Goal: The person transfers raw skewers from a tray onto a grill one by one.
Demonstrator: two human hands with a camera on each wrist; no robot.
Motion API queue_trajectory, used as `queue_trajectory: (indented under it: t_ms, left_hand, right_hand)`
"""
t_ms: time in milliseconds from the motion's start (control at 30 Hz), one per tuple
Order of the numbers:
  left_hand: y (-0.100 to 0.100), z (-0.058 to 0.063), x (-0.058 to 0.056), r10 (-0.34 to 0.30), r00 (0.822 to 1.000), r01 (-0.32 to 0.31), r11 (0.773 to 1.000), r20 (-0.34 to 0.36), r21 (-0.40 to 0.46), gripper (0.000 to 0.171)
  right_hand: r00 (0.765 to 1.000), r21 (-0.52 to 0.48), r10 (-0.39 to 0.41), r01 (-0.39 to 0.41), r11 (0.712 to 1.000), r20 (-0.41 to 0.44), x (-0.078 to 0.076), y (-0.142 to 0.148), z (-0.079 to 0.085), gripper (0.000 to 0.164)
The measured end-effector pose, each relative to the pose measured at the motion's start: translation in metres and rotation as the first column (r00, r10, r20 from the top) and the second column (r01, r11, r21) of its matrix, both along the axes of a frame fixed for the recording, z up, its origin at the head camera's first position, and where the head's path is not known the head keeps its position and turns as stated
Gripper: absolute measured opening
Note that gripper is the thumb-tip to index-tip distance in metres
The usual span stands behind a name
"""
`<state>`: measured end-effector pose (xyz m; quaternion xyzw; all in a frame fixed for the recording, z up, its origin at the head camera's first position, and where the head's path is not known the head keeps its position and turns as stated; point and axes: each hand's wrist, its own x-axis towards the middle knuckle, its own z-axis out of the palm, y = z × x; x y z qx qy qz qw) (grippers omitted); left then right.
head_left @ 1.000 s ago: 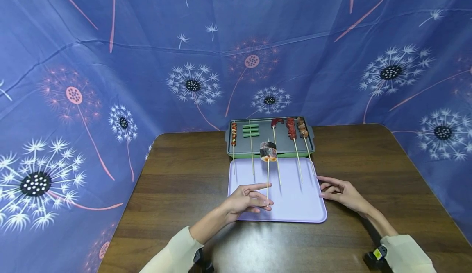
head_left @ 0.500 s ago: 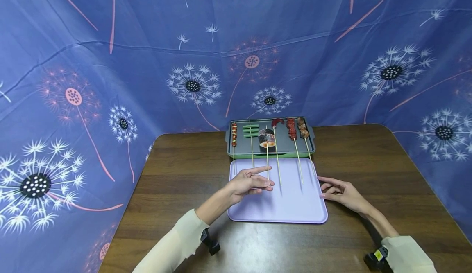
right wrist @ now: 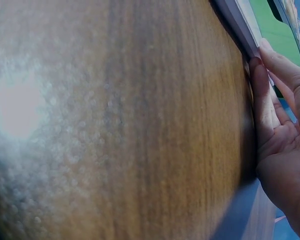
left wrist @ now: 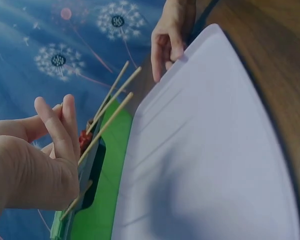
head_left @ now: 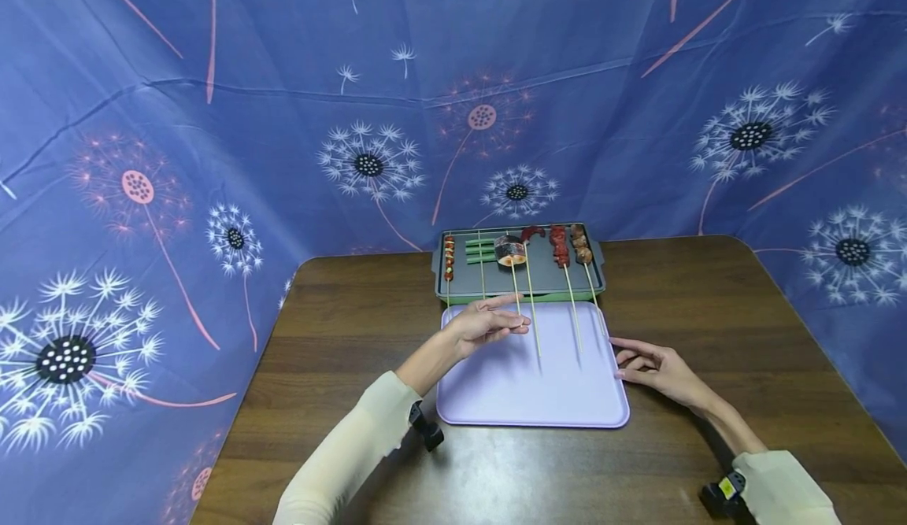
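Observation:
In the head view my left hand pinches the thin stick of a skewer with a chunky fish piece, dark-skinned and orange at its cut end. The fish overlaps the grey top of the grill tray, between a skewer of green pieces and a skewer with a curved dark-red piece. In the left wrist view my left fingers hide most of the grip. My right hand touches the right rim of the lilac tray with thumb and fingertips, fingers loosely bent.
A red-and-yellow skewer lies at the left of the grill. Skewers of red meat and brown meat lie at its right, sticks overhanging the lilac tray. All stands on a wooden table before a blue dandelion-print cloth.
My left hand has moved forward over the lilac tray, carrying the fish skewer from the grill's near edge to over its grey surface. My right hand has stayed at the tray's rim.

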<state>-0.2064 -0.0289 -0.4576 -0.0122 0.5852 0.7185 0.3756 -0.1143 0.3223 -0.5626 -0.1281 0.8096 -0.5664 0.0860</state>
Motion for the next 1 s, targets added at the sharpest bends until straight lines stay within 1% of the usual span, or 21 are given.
queue_trajectory:
  t_ms: [133, 300, 400, 633, 833, 1000]
  left_hand:
    - [0.001, -0.001, -0.007, -0.008, 1.0, 0.009, 1.0, 0.022, -0.014, 0.056]
    - [0.002, -0.001, -0.012, -0.013, 1.0, 0.013, 1.0, 0.002, -0.027, 0.056]
    - [0.002, -0.002, -0.013, -0.003, 1.0, 0.002, 0.999, -0.004, -0.046, 0.056]
    - [0.001, -0.005, -0.012, 0.028, 1.0, -0.028, 0.997, -0.001, -0.066, 0.057]
    - [-0.005, -0.008, -0.009, 0.06, 0.998, -0.059, 0.996, 0.009, -0.072, 0.058]
    - [-0.006, -0.007, -0.008, 0.076, 0.997, -0.075, 0.995, 0.014, -0.063, 0.058]
  right_hand:
    - [1.0, -0.003, 0.007, -0.007, 1.0, 0.009, 0.0, 0.0, 0.0, 0.058]
    - [1.0, 0.0, -0.003, 0.003, 1.0, 0.008, 0.0, 0.0, 0.001, 0.058]
    - [1.0, 0.004, -0.006, 0.006, 1.0, 0.002, 0.0, 0.001, 0.0, 0.057]
    - [1.0, 0.009, 0.001, -0.001, 1.0, -0.012, -0.001, 0.0, -0.001, 0.057]
    - [1.0, 0.011, -0.003, 0.003, 1.0, 0.004, -0.001, 0.0, 0.0, 0.057]
    - [1.0, 0.031, -0.016, 0.016, 0.999, 0.012, 0.0, 0.0, 0.001, 0.057]
